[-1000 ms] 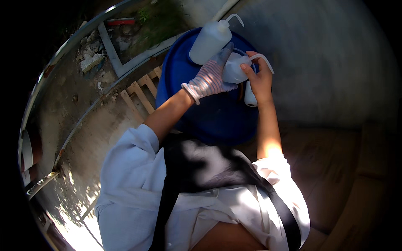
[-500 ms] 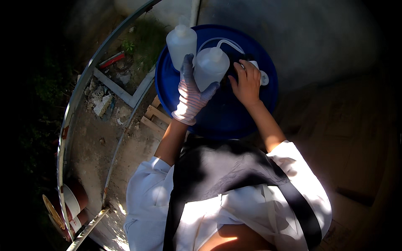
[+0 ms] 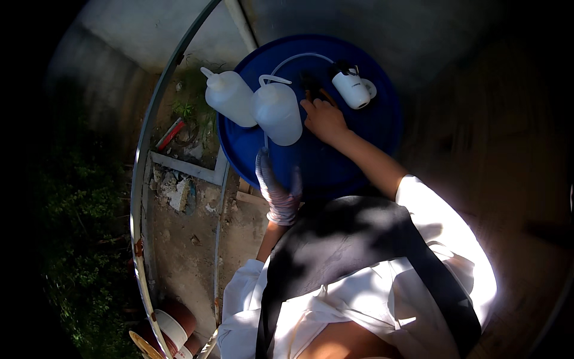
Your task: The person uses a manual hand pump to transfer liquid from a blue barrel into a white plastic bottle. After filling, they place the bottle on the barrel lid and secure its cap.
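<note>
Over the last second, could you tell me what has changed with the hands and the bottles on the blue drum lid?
The gloved left hand let go of the squeeze bottle and dropped back to the lid's near edge, open. The bare right hand released the small white bottle, which now stands on the blue drum lid, and rests flat beside it. The other squeeze bottle stayed standing.

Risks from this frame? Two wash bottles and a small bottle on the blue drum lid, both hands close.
1. The left squeeze bottle sits at the rim of the blue drum lid; a nudge could tip it off.
2. The right hand reaches beside the second bottle, which it might knock.
3. The small white bottle lies on its side and may roll.
</note>
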A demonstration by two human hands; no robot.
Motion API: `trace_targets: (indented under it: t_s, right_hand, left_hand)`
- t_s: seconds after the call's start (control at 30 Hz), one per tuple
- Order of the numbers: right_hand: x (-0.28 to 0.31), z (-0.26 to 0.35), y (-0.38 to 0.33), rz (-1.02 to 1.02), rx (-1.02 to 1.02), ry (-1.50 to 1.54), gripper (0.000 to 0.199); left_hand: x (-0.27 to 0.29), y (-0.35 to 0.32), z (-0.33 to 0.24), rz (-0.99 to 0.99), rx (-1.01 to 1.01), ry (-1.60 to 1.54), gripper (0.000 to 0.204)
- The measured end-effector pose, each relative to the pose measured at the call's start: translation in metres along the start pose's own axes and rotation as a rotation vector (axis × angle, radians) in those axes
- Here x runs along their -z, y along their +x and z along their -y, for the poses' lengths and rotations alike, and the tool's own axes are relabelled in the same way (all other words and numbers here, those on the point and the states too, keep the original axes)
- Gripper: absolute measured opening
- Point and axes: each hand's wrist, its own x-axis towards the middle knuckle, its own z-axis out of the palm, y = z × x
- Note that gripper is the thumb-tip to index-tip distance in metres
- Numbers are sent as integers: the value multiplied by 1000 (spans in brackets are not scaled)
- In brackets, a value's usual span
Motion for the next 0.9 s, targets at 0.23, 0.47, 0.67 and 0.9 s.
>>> trace_targets:
  t_s: [0.23,0.47,0.67,0.9]
  right_hand:
    - [82,-39,-49,-252,-316,746,19]
    - [174,-107,-124,-353,-752,1138,30]
    - [160,-180,-84,-559,-609,911,28]
    - [117,-202,-34,-428,-580,858,28]
  left_hand:
    - [-25,-5,-6,122,-401,-113,71]
    - [-76,35,-48,487,-589,-293,51]
    - [-156,62,-109,665,-607,-256,62]
    - [-209,71,-118,708,-429,-49,47]
